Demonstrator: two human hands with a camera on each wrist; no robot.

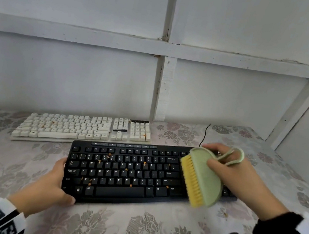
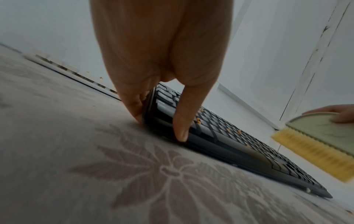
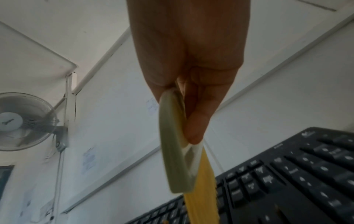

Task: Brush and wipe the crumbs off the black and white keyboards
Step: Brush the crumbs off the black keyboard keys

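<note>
A black keyboard (image 1: 123,171) lies in front of me with orange crumbs (image 1: 109,155) scattered over its keys. My left hand (image 1: 50,185) grips its left end, thumb (image 2: 180,127) on the front edge and fingers (image 2: 132,106) against the side. My right hand (image 1: 240,177) holds a pale green brush (image 1: 203,179) with yellow bristles (image 1: 190,180) over the keyboard's right end; the brush (image 3: 172,151) hangs edge-on in the right wrist view above the keyboard (image 3: 287,181). Behind lies a white keyboard (image 1: 81,128) with a few crumbs on it.
A floral tablecloth (image 1: 134,232) covers the table. A white panelled wall (image 1: 155,77) stands right behind the keyboards. A black cable (image 1: 205,133) runs up at the back right. A wall fan (image 3: 25,121) shows in the right wrist view.
</note>
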